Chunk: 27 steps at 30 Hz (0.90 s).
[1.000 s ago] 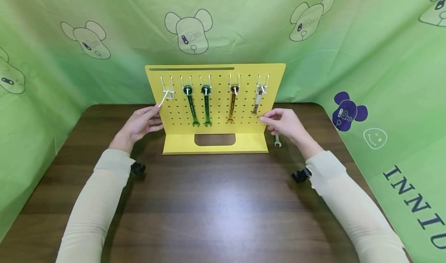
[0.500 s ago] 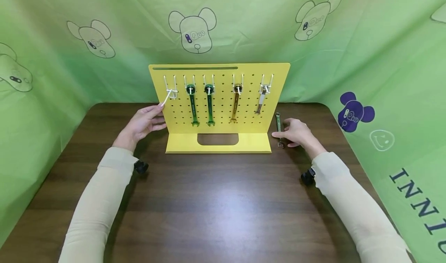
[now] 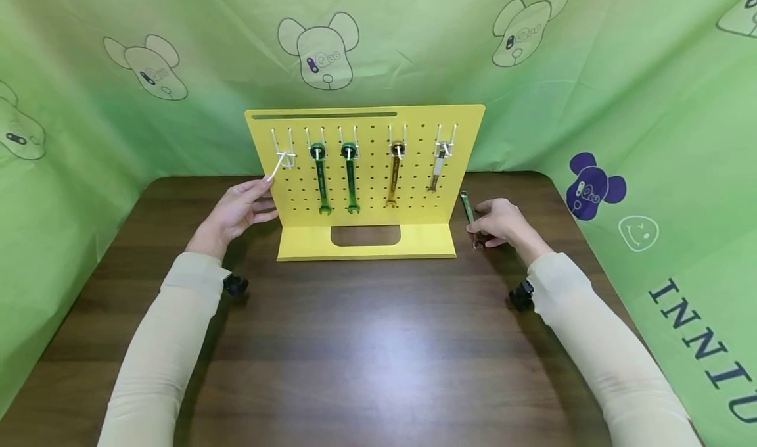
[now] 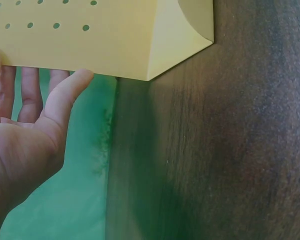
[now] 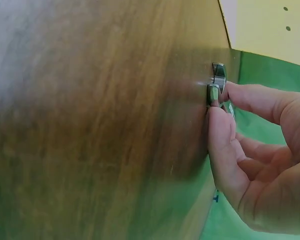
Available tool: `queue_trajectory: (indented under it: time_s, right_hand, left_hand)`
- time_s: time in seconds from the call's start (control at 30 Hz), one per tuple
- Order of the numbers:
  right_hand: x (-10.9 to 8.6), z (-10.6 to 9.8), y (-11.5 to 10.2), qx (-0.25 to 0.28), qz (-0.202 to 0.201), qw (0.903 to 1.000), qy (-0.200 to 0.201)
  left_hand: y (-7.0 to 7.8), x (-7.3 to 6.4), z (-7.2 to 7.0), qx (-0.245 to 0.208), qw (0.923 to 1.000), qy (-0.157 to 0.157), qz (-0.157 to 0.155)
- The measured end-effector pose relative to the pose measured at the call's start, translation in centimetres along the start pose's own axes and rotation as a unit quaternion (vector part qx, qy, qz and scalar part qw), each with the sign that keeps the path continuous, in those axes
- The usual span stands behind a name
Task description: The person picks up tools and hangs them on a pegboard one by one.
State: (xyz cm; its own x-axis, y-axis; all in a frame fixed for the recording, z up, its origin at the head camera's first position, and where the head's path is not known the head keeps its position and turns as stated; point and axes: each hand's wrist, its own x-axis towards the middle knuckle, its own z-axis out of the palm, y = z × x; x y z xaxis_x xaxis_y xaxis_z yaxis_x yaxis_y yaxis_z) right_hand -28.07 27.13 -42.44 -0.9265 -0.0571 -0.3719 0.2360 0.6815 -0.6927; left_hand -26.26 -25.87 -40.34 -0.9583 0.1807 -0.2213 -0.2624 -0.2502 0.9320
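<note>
— Two hands checked. Left hand [image 3: 236, 209]?
— Fingers spread straight, touching the yellow pegboard's [image 3: 367, 171] left edge.
— Right hand [image 3: 501, 222]?
— Pinching the green wrench [image 3: 469, 213], which lies on the table [image 3: 355, 342] beside the pegboard.

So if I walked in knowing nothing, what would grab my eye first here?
Most likely the bright yellow pegboard standing at the back of the dark wooden table, with green, gold and silver wrenches hanging on its hooks, against green cloth printed with cartoon bears. Next, the hands: the left hand touches the board's left edge, while the right hand pinches the near end of a green wrench on the table just right of the board.
</note>
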Motion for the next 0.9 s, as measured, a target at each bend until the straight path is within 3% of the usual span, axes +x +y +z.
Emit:
queue_trajectory:
  time_s: [0.4, 0.67, 0.9]
  right_hand:
    - [-1.5, -0.5, -0.2, -0.004, 0.012, 0.9946, -0.103]
    - [-3.4, -0.6, 1.2, 0.079, -0.009, 0.9788, -0.189]
    - [-6.0, -0.1, -0.3, 0.113, -0.053, 0.9725, -0.197]
  left_hand:
    - [-0.1, 0.1, 0.0, 0.005, 1.0, -0.004, 0.002]
    - [-0.1, 0.0, 0.0, -0.001, 1.0, -0.007, -0.004]
    - [0.1, 0.1, 0.0, -0.002, 1.0, -0.006, -0.002]
